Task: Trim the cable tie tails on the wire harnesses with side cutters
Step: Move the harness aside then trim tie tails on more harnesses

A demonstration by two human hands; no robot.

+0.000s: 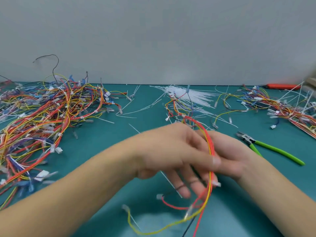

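My left hand (172,151) crosses over my right hand (230,151), and both seem to grip one wire harness (209,151), thin red and yellow strands looping toward me, though blur hides the fingers. I judge I'm positioning it, not cutting: the green-handled side cutters (266,146) lie untouched on the teal table (102,142), right of my hands. Next, fetch them. Stiff white cable ties (193,96) fan out beyond.

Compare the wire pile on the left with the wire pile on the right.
The left wire pile is much bigger and spreads down toward the near table edge; the right wire pile is smaller and stays near the far right. The left pile has loops rising above it, with one dark wire arching up; the right pile lies flatter. Both are tangles of red, yellow and blue wires on the green table.
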